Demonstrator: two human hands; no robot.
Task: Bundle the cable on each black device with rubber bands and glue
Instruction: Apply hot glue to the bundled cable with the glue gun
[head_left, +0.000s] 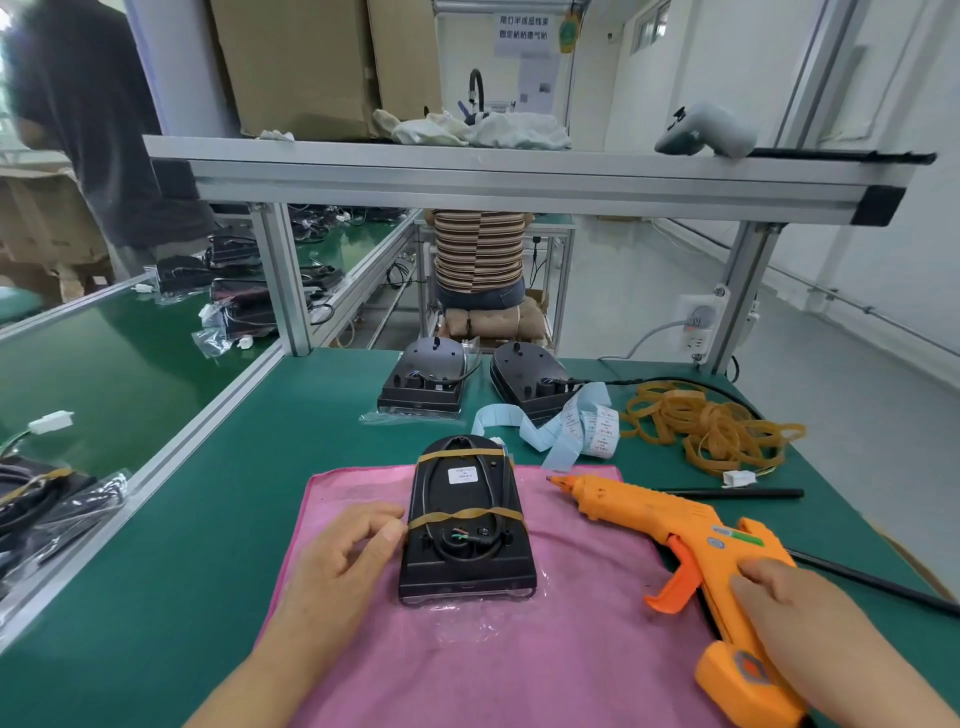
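A black device (467, 525) lies on a pink cloth (483, 654), its cable looped on top under two tan rubber bands. My left hand (345, 553) rests beside the device's left edge, thumb and fingertip touching the nearer band. An orange glue gun (691, 551) lies on its side to the right, nozzle pointing left toward the device. My right hand (795, 613) rests on the gun's handle, fingers curled over it. Two more black devices (426, 382) (530, 379) sit farther back. A pile of rubber bands (711, 426) lies at the right.
A strip of blue-backed labels (571, 426) lies between the far devices and the cloth. A black rod (737, 493) and the gun's cord run along the right side. A conveyor belt (119, 364) with bagged devices runs left. A person in a striped shirt sits beyond the bench.
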